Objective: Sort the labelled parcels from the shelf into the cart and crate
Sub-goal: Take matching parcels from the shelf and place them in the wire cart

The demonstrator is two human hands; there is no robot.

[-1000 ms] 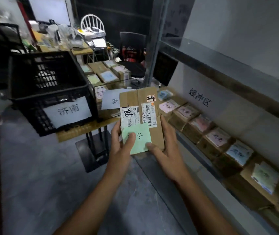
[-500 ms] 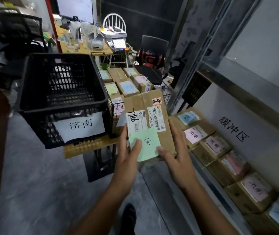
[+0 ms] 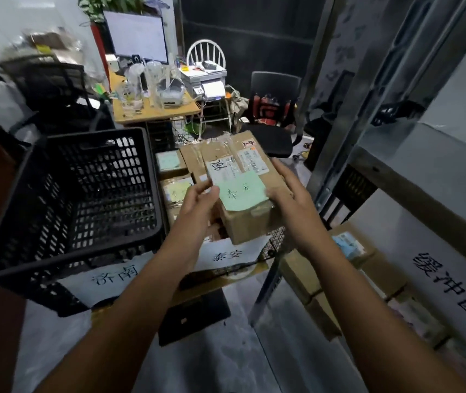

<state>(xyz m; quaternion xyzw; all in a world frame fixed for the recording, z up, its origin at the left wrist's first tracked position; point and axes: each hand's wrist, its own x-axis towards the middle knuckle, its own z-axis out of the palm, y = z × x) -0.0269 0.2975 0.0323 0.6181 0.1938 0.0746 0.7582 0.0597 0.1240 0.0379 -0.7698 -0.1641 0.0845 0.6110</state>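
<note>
I hold a brown cardboard parcel (image 3: pixel 247 194) with a green handwritten note and white shipping labels on top. My left hand (image 3: pixel 200 205) grips its left side, thumb on the note's edge. My right hand (image 3: pixel 288 194) grips its right side. The parcel hangs above the wire cart (image 3: pixel 275 245), which carries a white paper sign and several labelled parcels (image 3: pixel 170 163). Left of the cart stands a black plastic crate (image 3: pixel 84 199) with its own white sign. More parcels (image 3: pixel 348 245) lie on the metal shelf (image 3: pixel 413 177) at the right.
A desk (image 3: pixel 155 109) with a monitor, printer and clutter stands behind the crate. A white chair (image 3: pixel 206 52) and a black chair (image 3: pixel 274 109) sit at the back. A shelf post (image 3: pixel 339 129) rises right of the cart. Grey floor (image 3: pixel 212 358) lies below.
I have carried the parcel away from the shelf and forward over the cart. The view swung left and closer to the crate and cart. Both hands kept their grip.
</note>
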